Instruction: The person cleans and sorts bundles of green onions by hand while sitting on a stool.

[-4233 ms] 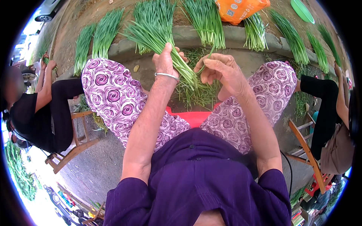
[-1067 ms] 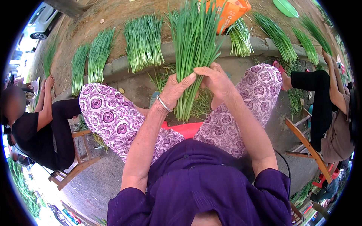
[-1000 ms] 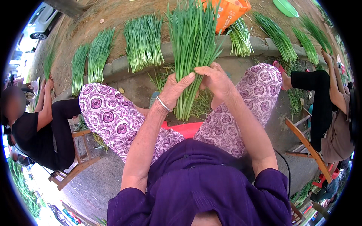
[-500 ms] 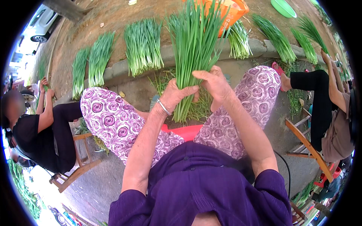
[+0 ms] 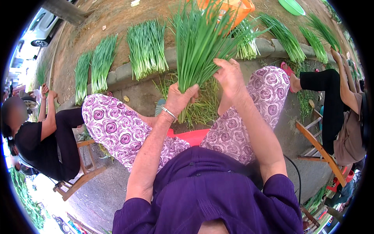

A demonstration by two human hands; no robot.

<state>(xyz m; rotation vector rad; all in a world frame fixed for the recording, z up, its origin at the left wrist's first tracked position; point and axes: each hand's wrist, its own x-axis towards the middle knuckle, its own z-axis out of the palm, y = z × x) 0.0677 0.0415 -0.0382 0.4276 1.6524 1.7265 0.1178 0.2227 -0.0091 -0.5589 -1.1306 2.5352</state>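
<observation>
A large bunch of garlic chives [image 5: 196, 48] stands upright between my knees, its long green leaves fanning out at the top and toward the right. My left hand [image 5: 179, 100], with a metal bangle at the wrist, is wrapped round the stems low down. At the bunch's right edge, my right hand [image 5: 230, 78] pinches some outer leaves between thumb and fingers. Most of the stem ends are hidden behind my left hand. Loose trimmings [image 5: 202, 109] lie on the ground below the bunch.
More chive bunches [image 5: 148, 48] rest along the stone kerb [image 5: 177, 54]. Behind are an orange bag [image 5: 243, 9] and a green basin [image 5: 292, 6]. A red plastic edge [image 5: 193, 136] shows between my thighs. People sit on wooden chairs at left [image 5: 83, 179] and right [image 5: 319, 150].
My right hand has moved off the stems, up and to the right, to the leaves. The leaves now spread more to the right; my left hand keeps its grip.
</observation>
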